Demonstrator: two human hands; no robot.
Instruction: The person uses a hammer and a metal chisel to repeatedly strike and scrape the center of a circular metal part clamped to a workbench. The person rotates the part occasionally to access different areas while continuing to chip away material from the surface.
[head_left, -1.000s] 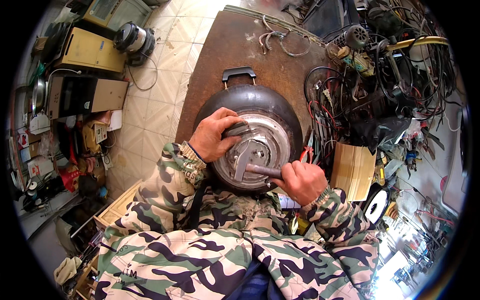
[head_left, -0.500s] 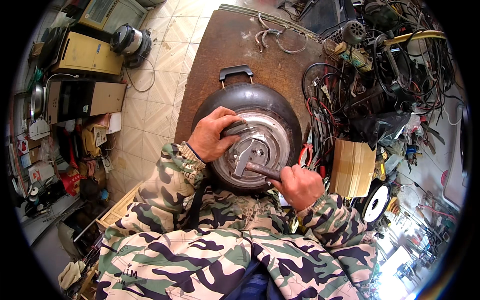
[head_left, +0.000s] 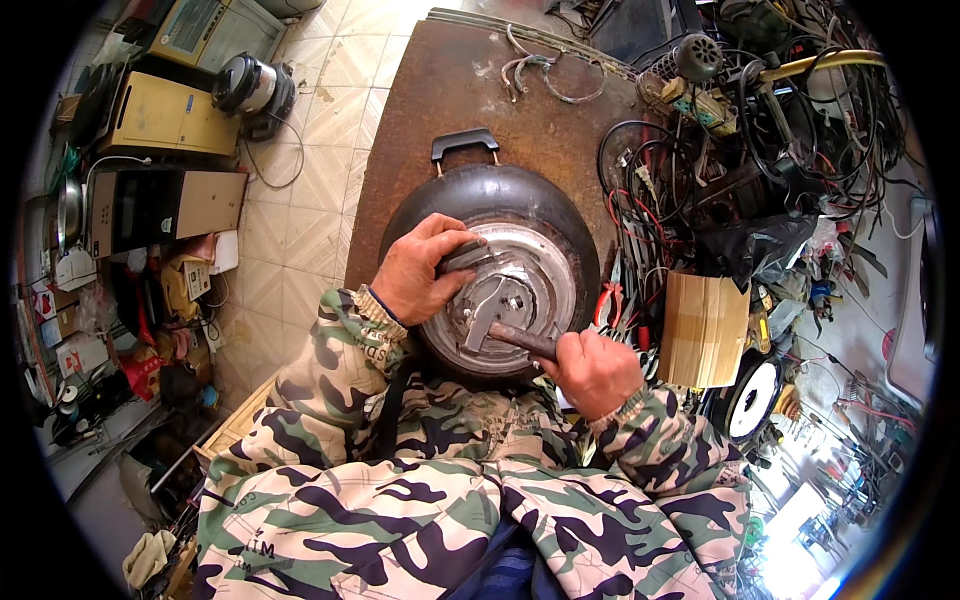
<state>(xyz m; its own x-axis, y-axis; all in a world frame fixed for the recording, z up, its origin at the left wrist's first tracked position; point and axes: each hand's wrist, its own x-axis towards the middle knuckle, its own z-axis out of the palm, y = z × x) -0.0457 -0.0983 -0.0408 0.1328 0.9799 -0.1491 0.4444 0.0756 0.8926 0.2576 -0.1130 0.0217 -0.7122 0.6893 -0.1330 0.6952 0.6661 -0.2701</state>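
Note:
A dark round pan (head_left: 520, 190) with a black side handle (head_left: 462, 140) lies bottom up on a rusty board, showing a ringed silver metal plate (head_left: 545, 280) with a rough centre. My left hand (head_left: 420, 270) is closed on a short dark metal piece (head_left: 463, 257) at the plate's upper left. My right hand (head_left: 592, 372) grips the handle of a hammer (head_left: 522, 338); its head rests on or just over the plate, left of and below the centre.
The board (head_left: 400, 100) holds loose wire pieces (head_left: 530, 70). Tangled cables (head_left: 760, 110), red-handled pliers (head_left: 608, 300), cardboard (head_left: 700, 330) and a white-faced spool (head_left: 752, 400) crowd the right. Appliances (head_left: 160, 110) line the left beside tiled floor (head_left: 310, 210).
The whole scene has shifted slightly leftward and upward in view. My right hand and the hammer sit marginally further left; both hands keep their holds.

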